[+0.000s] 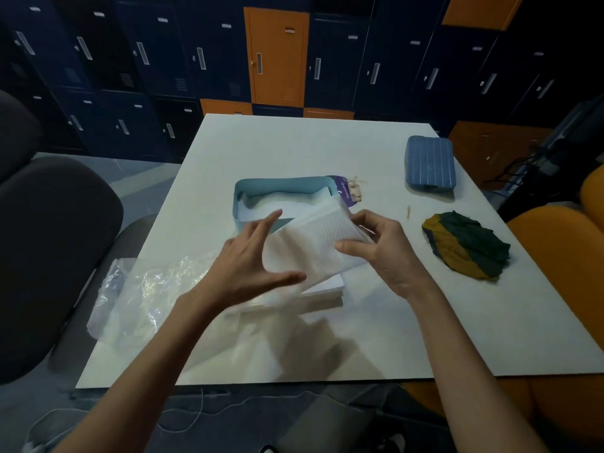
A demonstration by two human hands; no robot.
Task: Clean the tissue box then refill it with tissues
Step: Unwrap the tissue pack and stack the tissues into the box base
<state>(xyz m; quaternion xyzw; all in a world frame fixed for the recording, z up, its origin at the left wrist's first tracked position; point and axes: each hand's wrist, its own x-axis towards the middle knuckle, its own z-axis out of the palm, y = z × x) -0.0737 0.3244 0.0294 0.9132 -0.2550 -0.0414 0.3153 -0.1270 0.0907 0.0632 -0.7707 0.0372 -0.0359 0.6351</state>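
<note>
Head-worn camera looks forward and down, close over the table (327, 152).

No legible text anywhere (white print on the purple label (343, 190) too blurred)

Tissue box (284, 182) on table (425, 322) (tissues (261, 207) inside), lid (429, 165) behind-right; cloth (464, 246) right, tissue stack (327, 291) in front, wrapper (147, 289) left
</note>
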